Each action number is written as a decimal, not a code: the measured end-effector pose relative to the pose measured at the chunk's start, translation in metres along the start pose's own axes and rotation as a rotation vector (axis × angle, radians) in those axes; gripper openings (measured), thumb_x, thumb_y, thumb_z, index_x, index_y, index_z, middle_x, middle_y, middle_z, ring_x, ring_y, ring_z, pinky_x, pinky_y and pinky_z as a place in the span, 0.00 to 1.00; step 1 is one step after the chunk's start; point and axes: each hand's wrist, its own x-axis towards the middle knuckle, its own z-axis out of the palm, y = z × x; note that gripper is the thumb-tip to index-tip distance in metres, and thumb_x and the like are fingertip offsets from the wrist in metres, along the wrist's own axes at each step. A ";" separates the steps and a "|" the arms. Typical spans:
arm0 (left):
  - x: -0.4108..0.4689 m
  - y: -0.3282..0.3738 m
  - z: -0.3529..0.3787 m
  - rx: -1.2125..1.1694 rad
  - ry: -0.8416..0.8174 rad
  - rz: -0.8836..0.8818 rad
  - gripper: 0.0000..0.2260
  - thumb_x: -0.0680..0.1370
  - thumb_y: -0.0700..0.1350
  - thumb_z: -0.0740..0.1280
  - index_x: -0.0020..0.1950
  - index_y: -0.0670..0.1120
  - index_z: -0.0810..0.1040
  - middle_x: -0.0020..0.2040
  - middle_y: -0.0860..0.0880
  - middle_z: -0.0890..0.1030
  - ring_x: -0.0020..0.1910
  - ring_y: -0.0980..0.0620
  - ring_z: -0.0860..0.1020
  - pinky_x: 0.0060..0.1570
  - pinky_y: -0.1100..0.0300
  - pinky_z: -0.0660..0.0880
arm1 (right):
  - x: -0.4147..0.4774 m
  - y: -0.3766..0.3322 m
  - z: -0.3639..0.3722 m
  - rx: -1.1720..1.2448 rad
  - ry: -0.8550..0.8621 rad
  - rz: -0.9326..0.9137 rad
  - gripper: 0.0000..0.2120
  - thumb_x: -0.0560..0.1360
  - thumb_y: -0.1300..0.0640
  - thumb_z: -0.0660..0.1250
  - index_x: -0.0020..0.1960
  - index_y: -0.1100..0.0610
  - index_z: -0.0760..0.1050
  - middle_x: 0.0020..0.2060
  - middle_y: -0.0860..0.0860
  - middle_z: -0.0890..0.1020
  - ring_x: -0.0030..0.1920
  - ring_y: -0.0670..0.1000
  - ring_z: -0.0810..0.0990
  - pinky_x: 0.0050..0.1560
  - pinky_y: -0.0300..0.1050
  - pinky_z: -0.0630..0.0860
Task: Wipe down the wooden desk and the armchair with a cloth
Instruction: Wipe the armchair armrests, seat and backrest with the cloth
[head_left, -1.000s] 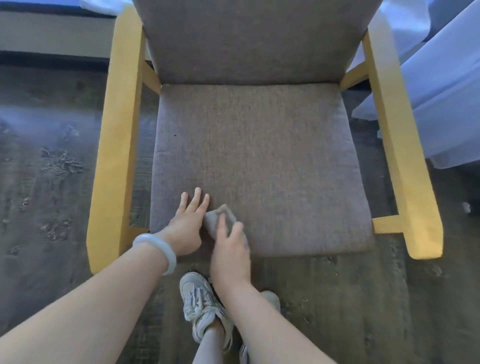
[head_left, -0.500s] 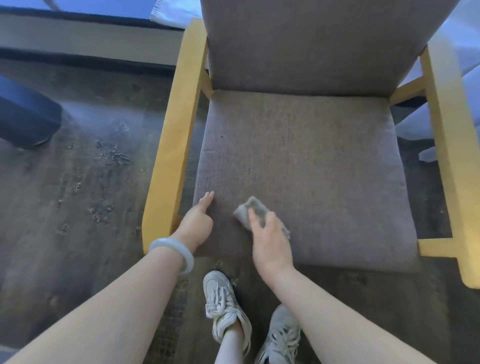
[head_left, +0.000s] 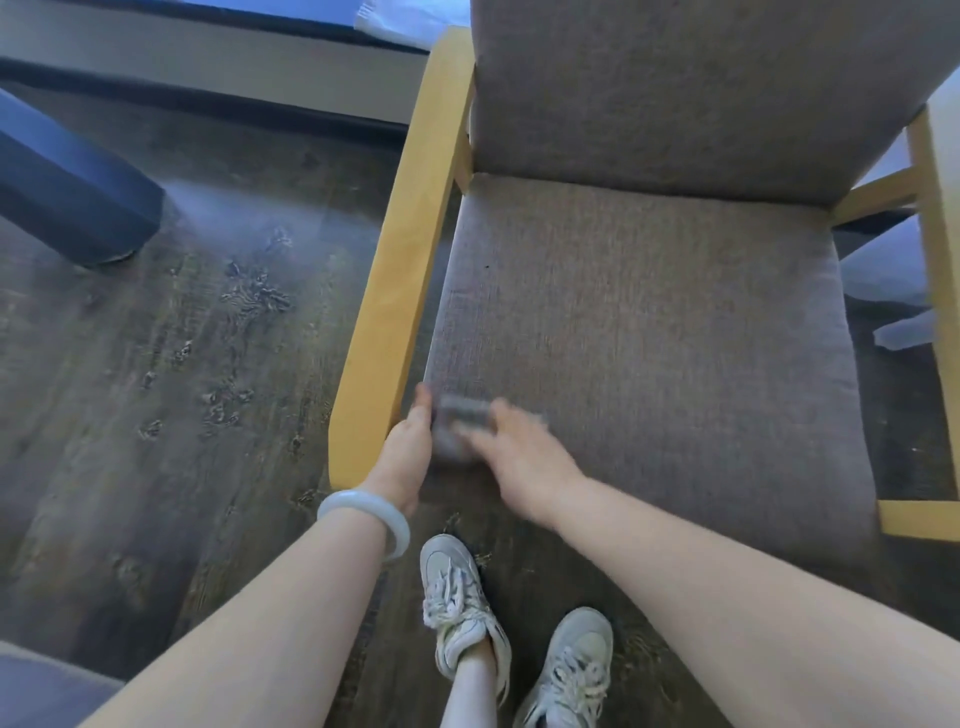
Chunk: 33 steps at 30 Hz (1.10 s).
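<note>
Change: over the last second the small grey folded cloth (head_left: 461, 423) has swept left along the front of the grey-brown woven seat cushion (head_left: 649, 338). It was apart from the left hand (head_left: 405, 457) and now touches it.
Meaning: we judge the cushion's front-left corner is being wiped now. The rest of the yellow-framed armchair (head_left: 675, 93) likely remains to be done, as does the desk, which we cannot see.
Right hand (head_left: 519, 457): lies on the cloth but is motion-blurred, so we cannot tell whether it presses flat or pinches.
Left hand: edge-on between the cushion and the yellow wooden armrest (head_left: 400, 249), its visible fingers straight, holding nothing.
Cloth: under the right hand's fingertips, ahead of its palm, against the left hand's inner side.
</note>
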 end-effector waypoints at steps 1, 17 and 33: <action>0.000 0.000 0.000 -0.007 -0.005 -0.014 0.34 0.75 0.71 0.54 0.71 0.49 0.71 0.65 0.50 0.78 0.64 0.47 0.76 0.65 0.43 0.71 | -0.018 -0.001 0.005 0.004 -0.126 -0.120 0.19 0.81 0.55 0.56 0.71 0.50 0.67 0.63 0.58 0.69 0.62 0.60 0.69 0.64 0.56 0.68; 0.002 -0.044 0.096 1.471 0.067 0.354 0.46 0.74 0.67 0.62 0.73 0.61 0.27 0.71 0.47 0.21 0.70 0.33 0.24 0.66 0.27 0.36 | -0.114 0.106 -0.003 -0.051 0.261 0.571 0.37 0.75 0.64 0.62 0.78 0.42 0.52 0.59 0.54 0.63 0.58 0.59 0.68 0.60 0.52 0.71; -0.028 -0.013 0.103 1.402 -0.078 0.227 0.35 0.81 0.49 0.61 0.79 0.54 0.40 0.79 0.47 0.35 0.77 0.42 0.39 0.74 0.42 0.52 | -0.143 0.065 0.010 0.422 0.112 0.521 0.24 0.79 0.61 0.58 0.73 0.43 0.64 0.56 0.48 0.68 0.56 0.52 0.73 0.57 0.45 0.71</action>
